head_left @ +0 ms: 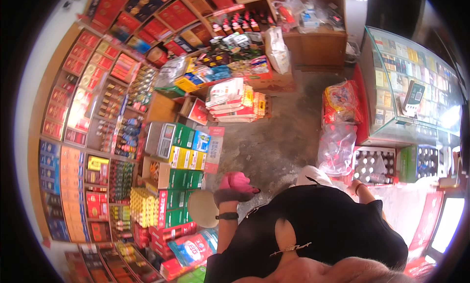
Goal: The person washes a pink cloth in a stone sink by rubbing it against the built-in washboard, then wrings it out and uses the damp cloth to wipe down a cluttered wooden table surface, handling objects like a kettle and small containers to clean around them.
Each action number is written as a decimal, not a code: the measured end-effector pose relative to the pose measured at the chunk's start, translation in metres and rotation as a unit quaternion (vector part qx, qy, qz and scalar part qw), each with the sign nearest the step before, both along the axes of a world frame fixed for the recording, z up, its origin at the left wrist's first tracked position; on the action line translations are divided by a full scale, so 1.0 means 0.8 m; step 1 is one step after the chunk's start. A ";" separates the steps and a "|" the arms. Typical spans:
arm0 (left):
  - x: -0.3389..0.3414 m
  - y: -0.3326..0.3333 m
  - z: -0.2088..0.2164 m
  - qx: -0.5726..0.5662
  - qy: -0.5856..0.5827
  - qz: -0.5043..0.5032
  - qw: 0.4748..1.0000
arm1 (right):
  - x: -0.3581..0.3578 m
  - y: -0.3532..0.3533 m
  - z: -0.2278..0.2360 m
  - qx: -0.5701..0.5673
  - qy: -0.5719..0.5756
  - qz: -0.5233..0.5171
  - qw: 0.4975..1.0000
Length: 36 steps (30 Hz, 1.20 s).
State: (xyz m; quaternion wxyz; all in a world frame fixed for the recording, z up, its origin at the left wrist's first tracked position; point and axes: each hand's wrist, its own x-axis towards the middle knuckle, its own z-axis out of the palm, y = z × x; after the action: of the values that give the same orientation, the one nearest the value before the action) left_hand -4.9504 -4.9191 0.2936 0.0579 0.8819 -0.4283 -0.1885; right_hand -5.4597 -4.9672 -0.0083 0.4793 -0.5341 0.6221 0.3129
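Observation:
My left hand (236, 184) is covered by what looks like a pink and grey work glove, with a dark band on the wrist. Its fingers look curled in, and a small dark spot shows at their tip; whether anything is inside them is hidden. It hangs beside a beige round seat (203, 209) and stacked green cartons (177, 199). On the other side, my right hand (354, 184) shows only in part, just past a beaded bracelet. It is close to a clear plastic-wrapped pack (338, 148) and a crate of bottles (374, 164); its fingers cannot be made out.
Shelves of red boxes (81, 106) and bottles line the left. A glass display case (416, 82) stands at the right with a small stand on top. White sacks (232, 99), a scale (160, 140) and egg trays (143, 207) border the grey floor (286, 121).

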 end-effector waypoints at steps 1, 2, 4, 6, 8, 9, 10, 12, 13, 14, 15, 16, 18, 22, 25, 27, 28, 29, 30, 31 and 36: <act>0.036 -0.028 -0.031 -0.031 0.009 -0.034 0.999 | 0.003 0.012 0.005 -0.037 -0.021 -0.092 0.995; 0.064 -0.064 -0.065 -0.069 0.019 -0.070 0.995 | 0.005 0.022 0.008 -0.082 -0.039 -0.185 0.979; 0.123 -0.132 -0.141 -0.189 0.487 0.177 0.834 | 0.030 0.003 0.028 -0.094 -0.084 -0.282 0.951; 0.031 -0.227 -0.061 -0.194 0.701 0.238 0.643 | 0.031 0.008 0.011 -0.142 -0.050 -0.310 0.939; 0.012 -0.282 -0.021 -0.134 0.723 0.209 0.645 | 0.029 -0.004 -0.053 -0.160 -0.051 0.113 0.979; 0.020 -0.311 -0.024 -0.112 0.725 0.190 0.652 | 0.044 -0.044 -0.064 -0.144 -0.072 0.465 0.871; 0.028 -0.335 -0.028 -0.094 0.726 0.174 0.658 | 0.052 -0.061 -0.065 -0.182 -0.035 0.427 0.885; 0.045 -0.383 -0.028 -0.071 0.719 0.151 0.674 | 0.080 -0.136 -0.048 -0.144 -0.036 0.378 0.914; 0.041 -0.412 -0.022 -0.049 0.723 0.135 0.676 | 0.072 -0.149 -0.072 -0.162 -0.044 0.196 0.966; 0.033 -0.447 -0.019 -0.026 0.732 0.114 0.671 | 0.055 -0.164 -0.107 -0.204 -0.064 0.002 0.977; 0.036 -0.467 -0.019 -0.017 0.730 0.107 0.674 | 0.061 -0.195 -0.096 -0.259 -0.057 -0.050 0.963; 0.040 -0.488 -0.018 -0.006 0.726 0.103 0.680 | 0.072 -0.227 -0.085 -0.315 -0.055 -0.104 0.942; 0.056 -0.523 -0.025 0.006 0.723 0.108 0.682 | 0.130 -0.320 0.045 -0.343 -0.051 -0.259 0.901; 0.045 -0.628 -0.027 0.057 0.727 0.072 0.680 | 0.138 -0.402 0.096 -0.409 -0.033 -0.291 0.864; 0.014 -0.721 -0.023 0.099 0.735 0.032 0.670 | 0.135 -0.423 0.099 -0.451 -0.025 -0.340 0.825; -0.027 -0.772 0.004 0.106 0.719 0.039 0.686 | 0.138 -0.416 0.091 -0.509 -0.003 -0.305 0.805; -0.034 -0.803 -0.004 0.100 0.778 0.137 0.605 | 0.142 -0.422 0.098 -0.447 0.010 -0.355 0.821; -0.048 -0.822 0.002 0.042 0.750 -0.005 0.660 | 0.147 -0.427 0.098 -0.450 0.030 -0.378 0.809; -0.052 -0.851 -0.001 0.099 0.768 -0.026 0.632 | 0.153 -0.433 0.105 -0.448 0.032 -0.405 0.796; -0.057 -0.881 -0.005 0.155 0.783 -0.045 0.600 | 0.158 -0.439 0.113 -0.447 0.034 -0.432 0.783; -0.138 -0.957 -0.009 0.160 0.700 -0.173 0.674 | 0.151 -0.474 0.161 -0.461 0.062 -0.510 0.723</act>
State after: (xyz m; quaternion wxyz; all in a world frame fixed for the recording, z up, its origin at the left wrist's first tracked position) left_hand -5.0606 -5.6846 0.2868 0.1653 0.3977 -0.3712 -0.8227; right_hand -5.3390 -5.3461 0.1205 0.2215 -0.2708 0.8964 -0.2721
